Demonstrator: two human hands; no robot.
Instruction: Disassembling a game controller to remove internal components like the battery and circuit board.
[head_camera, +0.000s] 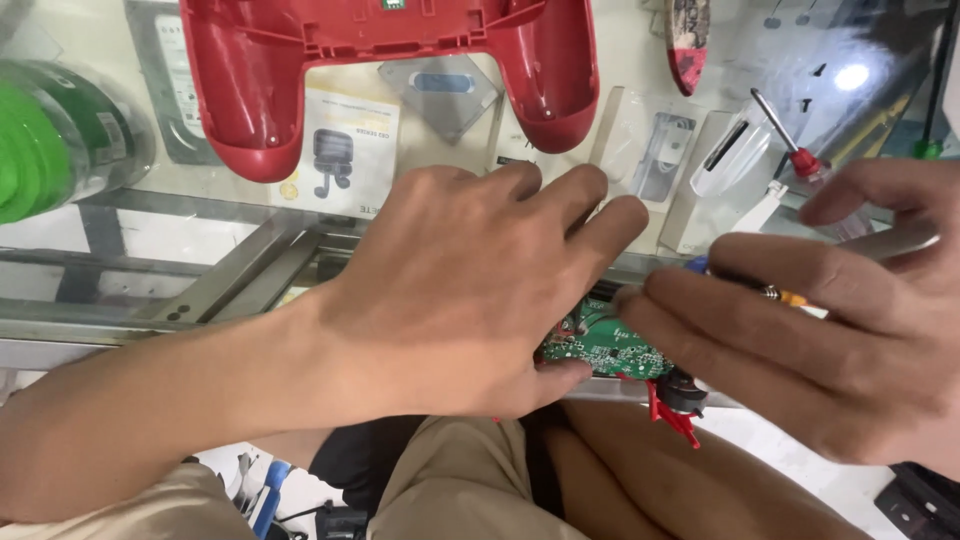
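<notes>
So: glass-topped desk (120, 205) fills the view, metal frame visible through the pane.

Biggest item on it is the red controller shell (385, 60), lying inner side up at the far edge, both handle horns pointing toward the person.

Left hand (470, 290) next: palm down, fingers curled over the near edge of the desk, thumb under a green circuit board (605, 348). Grip is clenched on the board, holding it just above the lap. A red plastic part with a black round piece (675, 400) sticks out at the board's right end.

Right hand (830, 340) touches the board from the right, fingers closed around a thin tool (775, 292) with a blue and orange section; tip is hidden behind the fingers, so I cannot tell what kind of tool it is. Grip is grasping that tool.

Containers: clear round tub at far left (70, 135) holds something bright green, looks coiled, can't tell what. Under the glass, small flat product boxes (345, 155) and clear blister packs (660, 150); one box shows an earbud picture, the pack contents are too blurred to call.

Smaller bits: red-handled screwdriver (790, 140) lying on the glass at right, just beyond the right hand. Green-handled tool (930, 148) at the far right edge, mostly cut off.
</notes>
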